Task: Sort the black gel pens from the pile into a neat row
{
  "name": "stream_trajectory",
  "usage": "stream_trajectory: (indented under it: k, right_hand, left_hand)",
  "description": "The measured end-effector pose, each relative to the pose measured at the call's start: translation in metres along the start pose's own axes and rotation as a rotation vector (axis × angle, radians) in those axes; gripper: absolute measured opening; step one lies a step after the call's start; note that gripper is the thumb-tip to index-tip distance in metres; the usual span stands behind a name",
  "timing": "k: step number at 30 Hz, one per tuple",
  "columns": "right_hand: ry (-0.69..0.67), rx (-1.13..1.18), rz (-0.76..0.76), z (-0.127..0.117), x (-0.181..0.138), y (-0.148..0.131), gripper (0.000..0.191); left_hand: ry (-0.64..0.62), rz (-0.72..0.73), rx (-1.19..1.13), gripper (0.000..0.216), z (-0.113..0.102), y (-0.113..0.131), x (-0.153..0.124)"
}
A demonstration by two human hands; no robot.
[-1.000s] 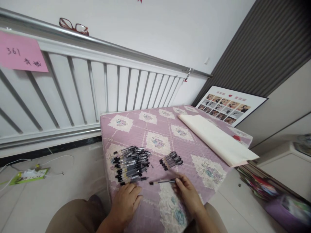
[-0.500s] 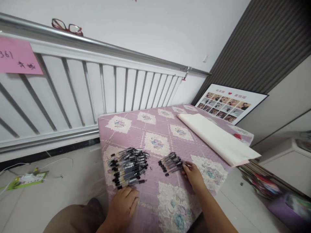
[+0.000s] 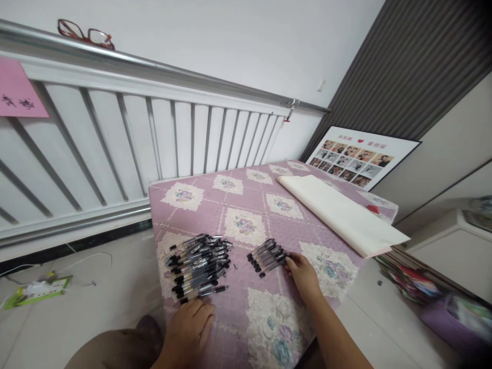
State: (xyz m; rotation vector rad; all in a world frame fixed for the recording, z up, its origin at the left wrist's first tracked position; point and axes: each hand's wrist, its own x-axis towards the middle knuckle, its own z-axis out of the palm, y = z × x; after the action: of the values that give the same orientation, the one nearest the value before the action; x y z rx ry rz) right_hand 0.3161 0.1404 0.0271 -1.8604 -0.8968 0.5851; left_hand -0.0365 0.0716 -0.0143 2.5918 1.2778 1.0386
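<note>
A pile of black-capped clear pens lies at the left of the table. My left hand rests on the cloth just below this pile, fingers laid down beside the nearest pen, with no pen visible in it. To the right is a small row of several similar pens, lined up side by side at a slant. My right hand is at the right end of that row, thumb and fingers closed on the end of the lowest pen; the fingertips are partly hidden.
A pinkish-purple flowered tablecloth covers the table. Folded cream paper lies along its right side. A white radiator stands behind, with glasses on the pipe above. A power strip sits on the floor at left.
The view has shifted slightly, so everything sits a little further left. Both hands keep about the same places beside the pens, and the small row looks unchanged.
</note>
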Motion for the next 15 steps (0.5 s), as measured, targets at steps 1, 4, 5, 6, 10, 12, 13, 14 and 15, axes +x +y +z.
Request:
stream_trajectory:
  k: [1,4,5,6,10,12,13,14,15]
  right_hand:
    - [0.005,0.007,0.001,0.0,0.0,0.001,0.037]
    - [0.022,0.029,0.006,0.0,0.001,0.007,0.038]
    - [0.025,0.038,0.006,0.0,0.002,0.009,0.038]
    - [0.027,0.046,0.005,0.001,0.003,0.01,0.037]
    - [0.027,0.084,-0.005,0.001,0.003,0.014,0.034]
    - [0.035,0.101,-0.005,0.001,0.002,0.014,0.035]
    - [0.042,0.108,-0.004,0.001,0.001,0.013,0.036]
    - [0.052,0.113,-0.004,0.0,0.0,0.013,0.037]
    - [0.063,0.118,-0.004,0.0,0.0,0.013,0.039]
  left_hand:
    - [0.014,0.005,0.007,0.032,0.0,0.0,0.0]
    - [0.076,0.01,0.025,0.034,-0.001,0.002,0.001]
    - [0.095,0.018,0.03,0.034,-0.001,0.003,0.002]
    - [0.112,0.027,0.034,0.034,-0.001,0.003,0.003]
    - [0.155,0.054,0.049,0.033,-0.005,0.005,0.006]
    - [0.165,0.082,0.056,0.031,-0.007,0.006,0.008]
    - [0.167,0.094,0.064,0.03,-0.009,0.006,0.008]
    - [0.171,0.103,0.075,0.029,-0.01,0.006,0.008]
    - [0.174,0.107,0.089,0.028,-0.011,0.005,0.008]
